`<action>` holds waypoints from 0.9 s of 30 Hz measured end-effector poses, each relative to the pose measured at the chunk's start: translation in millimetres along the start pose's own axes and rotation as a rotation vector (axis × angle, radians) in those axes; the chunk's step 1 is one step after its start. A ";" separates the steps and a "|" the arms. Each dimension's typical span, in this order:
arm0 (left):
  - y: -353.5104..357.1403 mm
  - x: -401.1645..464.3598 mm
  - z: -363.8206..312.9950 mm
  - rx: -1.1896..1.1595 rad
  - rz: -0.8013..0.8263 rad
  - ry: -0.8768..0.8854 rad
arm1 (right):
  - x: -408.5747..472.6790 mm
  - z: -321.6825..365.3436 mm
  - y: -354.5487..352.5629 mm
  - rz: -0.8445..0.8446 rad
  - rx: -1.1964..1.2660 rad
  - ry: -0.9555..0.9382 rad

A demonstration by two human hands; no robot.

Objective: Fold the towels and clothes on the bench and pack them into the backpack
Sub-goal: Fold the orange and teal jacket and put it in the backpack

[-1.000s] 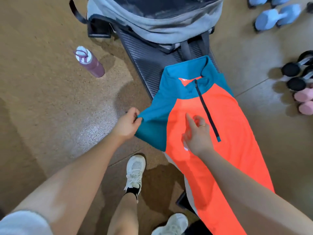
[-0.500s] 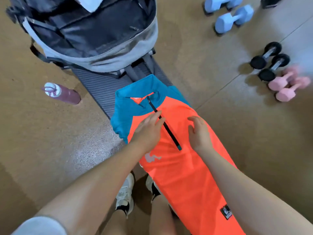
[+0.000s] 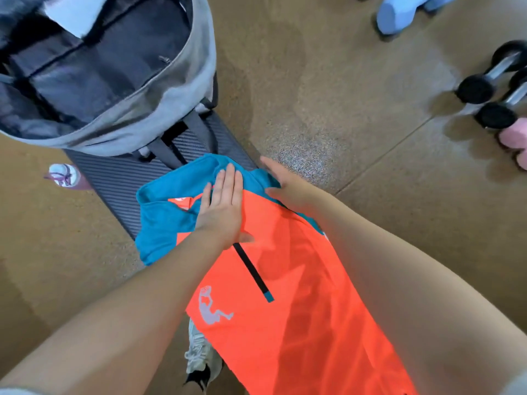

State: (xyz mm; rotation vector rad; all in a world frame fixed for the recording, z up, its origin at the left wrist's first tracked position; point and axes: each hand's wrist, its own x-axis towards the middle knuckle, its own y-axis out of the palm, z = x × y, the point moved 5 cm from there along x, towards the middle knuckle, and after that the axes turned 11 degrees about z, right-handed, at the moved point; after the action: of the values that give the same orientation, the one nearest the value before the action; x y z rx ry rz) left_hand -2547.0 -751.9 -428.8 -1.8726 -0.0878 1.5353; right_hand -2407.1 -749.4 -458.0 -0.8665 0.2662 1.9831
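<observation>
An orange and teal shirt (image 3: 285,323) lies lengthwise on the dark ribbed table (image 3: 114,181), collar end towards the open grey backpack (image 3: 159,115) that stands at the table's far end. Both hands are spread flat. The left hand (image 3: 222,206) presses on the shirt's collar and upper zip, fingers straight and together. The right hand (image 3: 285,183) lies over the teal shoulder at the table's right edge, fingers extended. On the floor sit a purple bottle (image 3: 64,175) left of the table and dumbbells (image 3: 490,95) to the right.
</observation>
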 end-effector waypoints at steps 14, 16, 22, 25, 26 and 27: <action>-1.6 6.6 0.9 -0.055 0.117 -0.057 | -57.7 -45.1 -54.3 0.226 0.470 0.254; -3.3 5.3 0.6 -0.048 0.101 -0.064 | -66.9 -46.5 -57.7 0.188 0.516 0.284; -6.9 3.5 -3.7 -0.046 0.069 -0.114 | -85.3 -44.7 -68.9 0.322 -0.420 0.563; -4.6 1.8 -9.6 -0.016 0.018 -0.165 | -83.9 -33.5 -74.7 -0.018 -0.753 0.531; -3.0 -0.2 -11.6 -0.017 -0.018 -0.178 | -86.0 -32.9 -75.3 -0.156 -0.681 0.494; -3.7 -2.9 -13.7 -0.020 -0.076 -0.179 | -90.9 -32.2 -74.2 -0.283 -0.511 0.452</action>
State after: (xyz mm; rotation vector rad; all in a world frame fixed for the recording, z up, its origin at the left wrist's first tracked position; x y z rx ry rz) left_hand -2534.3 -756.9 -423.6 -1.7235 -0.2537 1.6518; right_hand -2301.6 -785.7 -409.5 -1.5895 -0.1169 1.5896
